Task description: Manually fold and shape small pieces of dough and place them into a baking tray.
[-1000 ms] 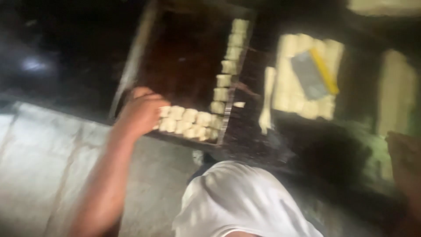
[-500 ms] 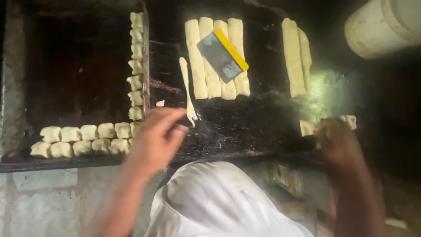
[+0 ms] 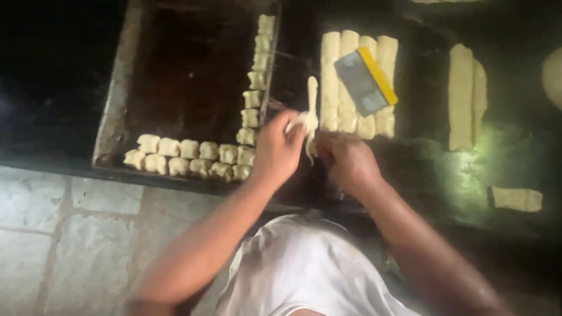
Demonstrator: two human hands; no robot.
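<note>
White shirt [image 3: 304,269] nearest the camera, low centre, both bare arms reaching up from it over the dark counter [image 3: 445,175]. Left hand [image 3: 278,149] and right hand [image 3: 346,161] sit close together at the counter's near edge, just apart, both pinched on one pale dough strip [image 3: 310,111]. The left fingers grip its bunched near end; the right hand's fingers curl in at the same end, exact contact hard to tell through blur. The strip runs away from the hands, far end lying thin and straight on the counter, just beside the tray. Grey tiled floor [image 3: 58,234] lower left. Left of the hands, a dark metal tray [image 3: 117,117] with small cut dough pieces [image 3: 187,158] in two rows along its near edge and one column up its right side; the tray's middle is bare. Just beyond the hands, four long dough logs [image 3: 331,76] lie side by side, a scraper [image 3: 366,82] with grey blade and yellow handle resting across them. Further right, two more logs [image 3: 465,93], well apart from the first group. One short dough piece [image 3: 518,199] lies alone near the right edge.
</note>
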